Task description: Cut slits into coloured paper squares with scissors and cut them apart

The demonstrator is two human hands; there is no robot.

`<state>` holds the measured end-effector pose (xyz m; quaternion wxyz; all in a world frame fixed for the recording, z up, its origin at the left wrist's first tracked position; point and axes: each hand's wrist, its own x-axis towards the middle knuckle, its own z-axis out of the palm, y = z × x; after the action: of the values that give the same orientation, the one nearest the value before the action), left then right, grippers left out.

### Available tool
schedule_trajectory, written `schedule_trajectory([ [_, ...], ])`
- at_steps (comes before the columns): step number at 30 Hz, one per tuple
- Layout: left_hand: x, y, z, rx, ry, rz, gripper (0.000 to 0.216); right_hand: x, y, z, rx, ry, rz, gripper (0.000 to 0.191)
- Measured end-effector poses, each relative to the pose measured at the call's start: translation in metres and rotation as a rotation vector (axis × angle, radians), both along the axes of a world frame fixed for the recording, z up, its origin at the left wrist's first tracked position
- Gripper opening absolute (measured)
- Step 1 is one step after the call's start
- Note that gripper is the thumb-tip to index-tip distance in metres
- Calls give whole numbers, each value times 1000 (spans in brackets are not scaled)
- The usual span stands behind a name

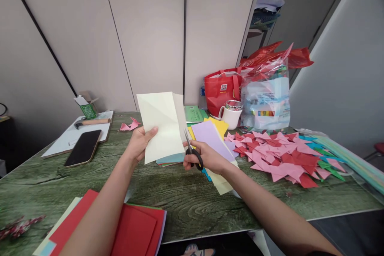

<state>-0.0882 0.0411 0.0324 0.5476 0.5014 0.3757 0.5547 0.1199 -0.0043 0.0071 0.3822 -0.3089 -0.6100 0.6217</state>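
My left hand (141, 142) pinches the lower left edge of a cream sheet of paper (162, 122), holding it upright above the green wood-grain table (186, 196). The sheet shows fold creases. My right hand (204, 157) is closed through the black handles of a pair of scissors (192, 150), whose blades point up at the sheet's lower right edge. Just behind the right hand lies a stack of coloured sheets (210, 134), purple on top of yellow.
A heap of pink, red and green paper triangles (279, 154) covers the right side. A white mug (231, 115), a red bag (222, 88) and a plastic bag (265, 96) stand at the back. Left: a phone (84, 148), hammer (91, 122). Red sheets (135, 228) lie near the front edge.
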Motion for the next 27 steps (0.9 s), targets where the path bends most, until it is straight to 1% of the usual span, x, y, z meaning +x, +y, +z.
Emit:
schedule_trajectory([
  [2, 0, 0, 1, 7, 4, 3, 36, -1, 0, -3, -52, 4, 41, 35],
  [6, 1, -1, 2, 18, 0, -8, 35, -4, -3, -3, -94, 17, 95, 32],
  [10, 2, -3, 3, -9, 2, -15, 34, -8, -5, -3, -88, 45, 133, 28],
  [16, 6, -6, 4, -34, 14, -53, 35, -15, -5, -5, 47, 117, 29, 23],
  [18, 7, -8, 3, -48, 11, -84, 34, -18, -4, -6, 93, 135, 0, 27],
  [20, 9, -9, 3, -59, 16, -108, 33, -20, -2, -9, 132, 156, -44, 36],
  [23, 10, -9, 3, -53, 29, -97, 31, -22, 2, -15, 177, 170, -124, 47],
  [27, 11, -9, 4, -41, 32, -79, 31, -20, 6, -22, 190, 158, -167, 45],
])
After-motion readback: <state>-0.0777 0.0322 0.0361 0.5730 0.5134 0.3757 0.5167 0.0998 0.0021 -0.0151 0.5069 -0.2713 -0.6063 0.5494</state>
